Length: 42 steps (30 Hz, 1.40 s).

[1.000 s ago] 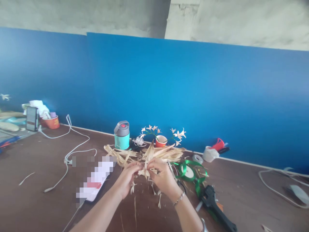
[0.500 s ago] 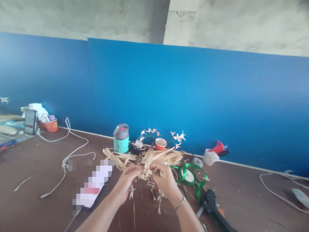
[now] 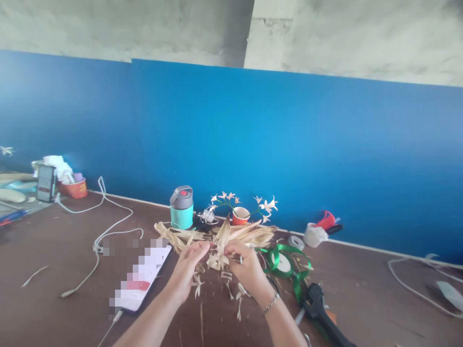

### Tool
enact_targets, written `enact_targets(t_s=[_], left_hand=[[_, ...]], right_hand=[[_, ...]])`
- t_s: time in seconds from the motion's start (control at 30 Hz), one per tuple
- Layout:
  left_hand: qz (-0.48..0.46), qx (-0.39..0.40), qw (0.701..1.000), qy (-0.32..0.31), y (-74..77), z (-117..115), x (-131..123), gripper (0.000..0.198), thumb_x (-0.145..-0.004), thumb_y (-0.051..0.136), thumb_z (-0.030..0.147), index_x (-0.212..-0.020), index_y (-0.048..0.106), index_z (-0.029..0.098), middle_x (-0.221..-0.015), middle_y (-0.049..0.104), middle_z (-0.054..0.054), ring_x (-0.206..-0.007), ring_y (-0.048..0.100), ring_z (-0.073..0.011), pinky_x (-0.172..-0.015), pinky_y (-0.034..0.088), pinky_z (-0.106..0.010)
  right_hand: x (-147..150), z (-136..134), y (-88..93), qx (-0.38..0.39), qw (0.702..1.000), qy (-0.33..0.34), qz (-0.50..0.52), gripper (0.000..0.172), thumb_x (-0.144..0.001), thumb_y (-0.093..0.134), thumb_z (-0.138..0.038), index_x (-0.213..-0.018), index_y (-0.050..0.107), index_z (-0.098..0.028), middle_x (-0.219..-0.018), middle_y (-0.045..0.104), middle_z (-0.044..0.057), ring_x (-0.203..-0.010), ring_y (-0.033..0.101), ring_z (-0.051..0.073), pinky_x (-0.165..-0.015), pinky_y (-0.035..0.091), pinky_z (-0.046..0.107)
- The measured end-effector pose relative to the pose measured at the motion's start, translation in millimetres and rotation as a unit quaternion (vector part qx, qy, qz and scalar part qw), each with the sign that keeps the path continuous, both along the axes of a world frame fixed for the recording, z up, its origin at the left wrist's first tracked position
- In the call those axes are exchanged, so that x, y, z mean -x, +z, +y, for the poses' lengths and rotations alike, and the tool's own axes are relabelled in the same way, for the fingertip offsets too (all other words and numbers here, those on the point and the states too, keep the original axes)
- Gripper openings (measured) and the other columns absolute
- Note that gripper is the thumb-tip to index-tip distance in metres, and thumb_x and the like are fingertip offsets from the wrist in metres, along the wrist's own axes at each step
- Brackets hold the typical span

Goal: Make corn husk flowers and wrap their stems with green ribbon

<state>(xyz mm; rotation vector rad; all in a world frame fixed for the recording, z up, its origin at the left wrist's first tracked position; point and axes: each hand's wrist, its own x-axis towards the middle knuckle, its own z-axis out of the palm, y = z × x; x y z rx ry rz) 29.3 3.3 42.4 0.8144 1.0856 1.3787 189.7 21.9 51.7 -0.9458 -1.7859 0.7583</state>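
A pale flower made of dried corn husk (image 3: pixel 218 261) is between my hands, above the table. My right hand (image 3: pixel 248 267) has it pinched in the fingertips from the right. On the left, my left hand (image 3: pixel 190 267) is closed, with thumb and forefinger pressed together close to the petals; what lies in that pinch is too small to make out. Behind the hands lies a pile of dried corn husks (image 3: pixel 253 236). Small loose husk flowers (image 3: pixel 197 285) and scraps rest on the table just below the fingers.
A phone (image 3: pixel 146 279) on a cable lies left. Behind stand a teal flask (image 3: pixel 181 214) and a paper cup (image 3: pixel 240 217) with flower stems. To the right are a green ribbon spool (image 3: pixel 281 263), a tape roll (image 3: pixel 296 242) and a black glue gun (image 3: pixel 321 313). A blue partition (image 3: pixel 224 135) closes the back.
My left fingertips have drawn slightly left and up from the flower. The right hand stays almost where it was. The phone's screen shows a little more clearly.
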Motion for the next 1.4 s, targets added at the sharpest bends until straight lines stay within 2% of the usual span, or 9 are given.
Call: enact_targets(t_s=[0.2,0.37,0.5,0.63,0.73,0.87,1.1,1.23,1.4], left_hand=[[-0.022,-0.024,0.995,-0.098,4.5,-4.8,-4.3,0.025,-0.065,0.070,0.035,-0.056,0.059,0.015,-0.057,0.056,0.002,-0.055,0.050,-0.0105,-0.057,0.038,-0.021],[0.000,0.014,0.997,-0.075,-6.8,-0.9,-2.0,0.021,-0.062,0.072,0.033,-0.061,0.061,0.015,-0.059,0.057,0.003,-0.057,0.050,-0.0109,-0.057,0.037,-0.021],[0.015,0.021,0.999,-0.036,-12.0,1.2,0.4,0.024,-0.068,0.067,0.041,-0.074,0.064,0.018,-0.061,0.057,0.003,-0.057,0.049,-0.0112,-0.054,0.034,-0.021],[0.053,-0.025,0.998,-0.027,-2.2,-4.0,-2.1,0.025,-0.069,0.067,0.042,-0.065,0.060,0.018,-0.056,0.050,0.005,-0.055,0.044,-0.0104,-0.054,0.031,-0.020],[0.060,-0.053,0.995,-0.061,8.1,-10.8,-8.1,0.030,-0.069,0.067,0.039,-0.054,0.055,0.016,-0.058,0.050,0.004,-0.057,0.041,-0.0102,-0.057,0.030,-0.021],[0.034,-0.037,0.995,-0.086,12.6,-15.0,-14.3,0.026,-0.066,0.068,0.036,-0.055,0.057,0.016,-0.057,0.052,0.003,-0.060,0.043,-0.0117,-0.061,0.032,-0.022],[-0.028,-0.024,0.996,-0.083,11.4,-13.5,-14.6,0.024,-0.063,0.071,0.035,-0.057,0.058,0.016,-0.063,0.058,0.001,-0.063,0.049,-0.0126,-0.063,0.035,-0.023],[-0.009,-0.011,0.998,-0.054,8.3,-13.8,-15.3,0.027,-0.063,0.070,0.040,-0.056,0.060,0.017,-0.060,0.059,0.002,-0.065,0.051,-0.0145,-0.065,0.035,-0.024],[-0.006,0.039,0.997,-0.060,-1.6,-13.7,-16.5,0.028,-0.060,0.072,0.045,-0.060,0.068,0.017,-0.068,0.066,-0.001,-0.069,0.052,-0.0163,-0.065,0.035,-0.026]], right_hand=[[4.3,-4.3,-1.1,-0.006,0.998,0.037,-0.041,0.020,-0.066,0.055,-0.003,-0.065,0.065,-0.021,-0.075,0.064,0.002,-0.078,0.059,0.017,-0.075,0.044,0.028],[6.7,-3.6,-3.6,-0.019,0.999,0.031,-0.033,0.019,-0.067,0.054,-0.004,-0.065,0.063,-0.020,-0.075,0.063,0.002,-0.077,0.059,0.017,-0.074,0.044,0.028],[4.8,-1.6,-3.4,-0.035,0.998,-0.029,-0.031,0.016,-0.067,0.051,-0.006,-0.066,0.061,-0.019,-0.072,0.062,0.002,-0.073,0.058,0.016,-0.071,0.044,0.027],[2.3,-1.7,-2.4,-0.079,0.991,-0.102,-0.042,0.014,-0.069,0.050,-0.008,-0.069,0.058,-0.019,-0.074,0.061,0.002,-0.072,0.056,0.017,-0.069,0.043,0.028],[3.4,-4.1,-1.5,-0.101,0.988,-0.110,-0.049,0.012,-0.071,0.051,-0.008,-0.069,0.057,-0.019,-0.074,0.061,0.003,-0.074,0.056,0.018,-0.070,0.042,0.029],[8.2,-7.5,-2.1,-0.116,0.987,-0.105,-0.042,0.011,-0.071,0.053,-0.009,-0.070,0.057,-0.020,-0.075,0.061,0.003,-0.077,0.056,0.019,-0.071,0.041,0.030],[15.1,-9.2,-7.7,0.001,0.994,-0.101,0.036,0.005,-0.074,0.053,-0.017,-0.070,0.056,-0.018,-0.067,0.058,0.000,-0.062,0.052,0.014,-0.058,0.042,0.023],[14.1,-10.0,-9.4,-0.093,0.982,-0.161,-0.027,0.006,-0.074,0.052,-0.015,-0.072,0.056,-0.019,-0.074,0.061,0.001,-0.072,0.055,0.017,-0.067,0.041,0.028],[12.4,-14.5,-8.0,-0.209,0.938,-0.235,-0.147,0.008,-0.078,0.052,-0.016,-0.075,0.056,-0.020,-0.080,0.063,0.003,-0.080,0.055,0.020,-0.076,0.032,0.033]])
